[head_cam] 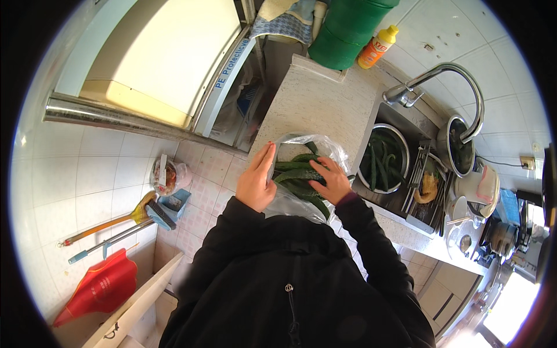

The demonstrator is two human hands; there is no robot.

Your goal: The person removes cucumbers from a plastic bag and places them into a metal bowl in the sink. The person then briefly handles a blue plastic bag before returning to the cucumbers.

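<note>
A clear plastic bag (334, 150) lies with its mouth spread at the near end of the speckled countertop (300, 104). Several dark green cucumbers (300, 175) are inside it. My left hand (256, 182) is against the bag's left side, fingers straight and close together; whether it pinches the plastic is hidden. Over the right part of the bag, my right hand (334, 182) has its fingers spread, the tips touching the cucumbers. A steel bowl (407, 152) holding more cucumbers stands in the sink (383, 115), to the right of my right hand.
A chrome faucet (474, 82) arches over the sink, near a steel pot (441, 130) and a wire rack (417, 180). A green bucket (343, 37) and a yellow-orange bottle (377, 48) stand at the counter's far end. A broom (117, 224) leans at left.
</note>
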